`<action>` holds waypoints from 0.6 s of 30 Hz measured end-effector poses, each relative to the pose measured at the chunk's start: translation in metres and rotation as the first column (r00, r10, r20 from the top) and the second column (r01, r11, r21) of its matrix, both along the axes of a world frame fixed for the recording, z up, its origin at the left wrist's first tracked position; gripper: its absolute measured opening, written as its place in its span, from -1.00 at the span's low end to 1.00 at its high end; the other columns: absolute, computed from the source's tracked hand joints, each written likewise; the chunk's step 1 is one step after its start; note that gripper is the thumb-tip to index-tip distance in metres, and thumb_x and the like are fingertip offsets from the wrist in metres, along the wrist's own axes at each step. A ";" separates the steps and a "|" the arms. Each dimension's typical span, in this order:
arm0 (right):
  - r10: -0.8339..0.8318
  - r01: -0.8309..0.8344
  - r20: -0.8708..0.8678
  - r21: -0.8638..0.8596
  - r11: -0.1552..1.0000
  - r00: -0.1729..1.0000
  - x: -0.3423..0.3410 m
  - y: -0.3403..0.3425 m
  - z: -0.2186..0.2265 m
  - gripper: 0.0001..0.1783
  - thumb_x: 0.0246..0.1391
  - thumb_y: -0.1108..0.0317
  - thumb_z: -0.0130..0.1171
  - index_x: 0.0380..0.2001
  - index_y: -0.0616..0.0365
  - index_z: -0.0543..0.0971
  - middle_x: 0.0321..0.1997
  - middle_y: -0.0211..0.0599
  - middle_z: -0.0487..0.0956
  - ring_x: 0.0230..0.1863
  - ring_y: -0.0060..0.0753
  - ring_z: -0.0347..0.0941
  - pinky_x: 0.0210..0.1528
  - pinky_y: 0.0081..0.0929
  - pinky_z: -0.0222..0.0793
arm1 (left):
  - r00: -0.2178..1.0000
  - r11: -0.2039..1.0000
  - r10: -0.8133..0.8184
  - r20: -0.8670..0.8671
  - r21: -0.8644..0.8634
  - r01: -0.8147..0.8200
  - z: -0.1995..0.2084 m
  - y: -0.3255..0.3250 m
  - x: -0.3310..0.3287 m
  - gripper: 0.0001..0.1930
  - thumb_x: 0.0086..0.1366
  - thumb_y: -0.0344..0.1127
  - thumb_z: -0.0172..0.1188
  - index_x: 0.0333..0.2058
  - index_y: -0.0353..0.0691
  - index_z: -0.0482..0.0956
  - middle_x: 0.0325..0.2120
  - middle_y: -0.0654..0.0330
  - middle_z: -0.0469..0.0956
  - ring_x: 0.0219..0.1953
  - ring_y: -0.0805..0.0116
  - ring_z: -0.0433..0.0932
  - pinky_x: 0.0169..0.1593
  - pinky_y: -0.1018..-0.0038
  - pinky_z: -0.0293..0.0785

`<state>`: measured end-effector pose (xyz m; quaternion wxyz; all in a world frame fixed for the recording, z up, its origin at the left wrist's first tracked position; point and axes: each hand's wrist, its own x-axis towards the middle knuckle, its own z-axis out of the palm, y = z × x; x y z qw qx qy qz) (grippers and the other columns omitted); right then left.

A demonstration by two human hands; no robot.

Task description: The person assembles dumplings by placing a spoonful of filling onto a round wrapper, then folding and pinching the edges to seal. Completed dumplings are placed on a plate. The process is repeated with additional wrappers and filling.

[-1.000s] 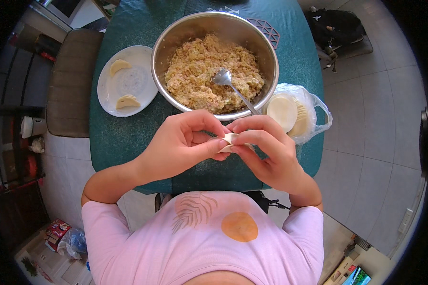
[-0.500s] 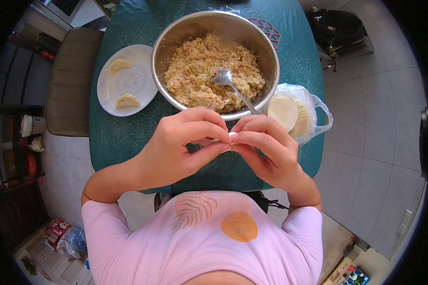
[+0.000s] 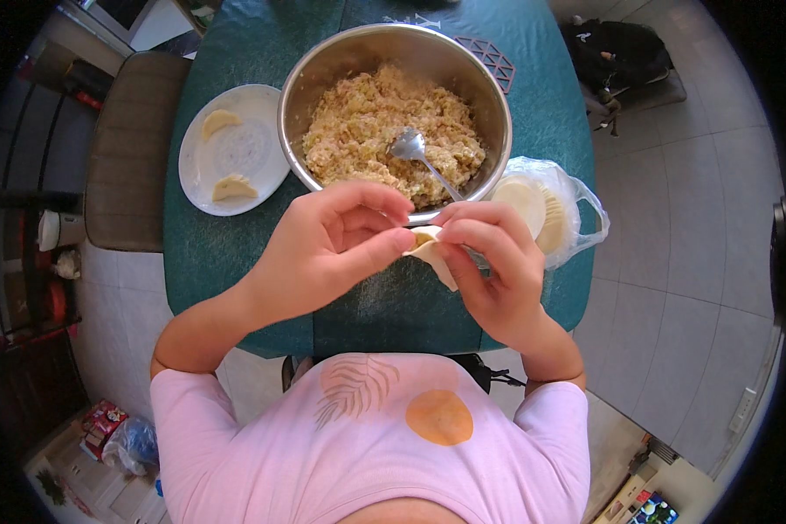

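A folded dumpling (image 3: 430, 251) with a pale wrapper hangs above the table's near edge, filling showing at its upper opening. My right hand (image 3: 503, 266) pinches its right side between thumb and fingers. The thumb of my left hand (image 3: 323, 244) touches its left edge, while the other fingers of that hand stand apart and lifted. Just beyond lies a steel bowl (image 3: 301, 87) of minced filling (image 3: 384, 122), a metal spoon (image 3: 421, 157) resting in it. On the left, a white plate (image 3: 240, 155) bears two finished dumplings (image 3: 223, 122). Round wrappers (image 3: 522, 203) sit stacked at the right.
A clear plastic bag (image 3: 581, 210) surrounds the wrapper stack. Behind the bowl, a dark lattice trivet (image 3: 489, 63) lies on the green tablecloth (image 3: 227, 279). A brown seat (image 3: 135, 148) stands left of the table, and a black bag (image 3: 624, 52) rests at the far right.
My left fingers have lifted away from the dumpling and spread from the thumb. The dumpling has tilted in my right hand, so its open top and lower flap now show.
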<state>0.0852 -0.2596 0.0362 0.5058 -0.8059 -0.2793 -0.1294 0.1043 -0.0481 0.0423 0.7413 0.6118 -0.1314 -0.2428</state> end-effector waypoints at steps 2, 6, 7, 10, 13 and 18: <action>-0.033 0.046 -0.090 0.153 0.987 0.995 0.001 0.004 -0.007 -0.80 -0.06 0.66 0.23 -0.31 0.29 0.51 -0.26 -0.15 0.49 -0.29 -0.31 0.51 -0.29 -0.51 0.46 | 0.998 0.998 -0.054 0.039 -0.025 0.055 -0.014 -0.001 0.002 -0.47 0.31 -0.33 0.11 0.21 -0.26 0.19 0.08 0.04 0.36 0.13 0.27 0.38 0.20 0.29 0.30; -0.066 0.105 -0.151 0.271 0.957 0.986 0.005 0.014 -0.015 -0.81 -0.04 0.65 0.22 -0.30 0.28 0.52 -0.24 -0.16 0.50 -0.28 -0.35 0.53 -0.31 -0.55 0.47 | 0.939 0.891 -0.147 -0.309 -0.454 -0.010 -0.029 -0.021 -0.018 -0.37 0.35 -0.19 0.05 0.29 -0.22 0.04 0.15 0.09 0.28 0.18 0.23 0.32 0.24 0.21 0.27; -0.070 0.117 -0.166 0.288 0.950 0.984 0.006 0.016 -0.016 -0.80 -0.05 0.64 0.23 -0.30 0.28 0.52 -0.24 -0.16 0.50 -0.28 -0.33 0.53 -0.31 -0.53 0.47 | 0.945 0.902 -0.106 -0.310 -0.430 -0.040 -0.032 -0.023 -0.019 -0.39 0.36 -0.21 0.04 0.29 -0.23 0.04 0.14 0.09 0.30 0.17 0.23 0.34 0.22 0.23 0.30; -0.047 0.057 -0.069 0.136 0.989 0.996 0.010 0.011 -0.017 -0.78 -0.08 0.61 0.27 -0.30 0.26 0.52 -0.25 -0.16 0.51 -0.25 -0.26 0.52 -0.25 -0.45 0.46 | 0.960 0.922 0.013 -0.280 -0.368 -0.120 -0.038 -0.026 -0.024 -0.45 0.38 -0.28 0.00 0.27 -0.26 0.08 0.10 0.11 0.34 0.11 0.29 0.39 0.16 0.29 0.39; -0.064 0.068 -0.096 0.037 0.997 0.993 0.011 0.013 0.001 -0.77 -0.11 0.57 0.29 -0.32 0.23 0.53 -0.26 -0.17 0.51 -0.24 -0.20 0.51 -0.21 -0.39 0.44 | 0.975 0.937 0.103 -0.198 -0.310 -0.162 -0.041 -0.027 -0.027 -0.51 0.39 -0.34 -0.02 0.24 -0.29 0.16 0.04 0.16 0.39 0.02 0.40 0.45 0.10 0.41 0.43; 0.003 -0.005 -0.058 -0.026 1.000 0.998 0.013 0.008 0.006 -0.79 -0.12 0.57 0.29 -0.34 0.21 0.54 -0.27 -0.18 0.51 -0.26 -0.18 0.50 -0.23 -0.40 0.44 | 0.995 0.989 0.097 -0.009 -0.108 -0.097 -0.043 -0.022 -0.029 -0.50 0.38 -0.33 -0.01 0.24 -0.34 0.16 0.04 0.12 0.40 0.05 0.37 0.44 0.08 0.42 0.45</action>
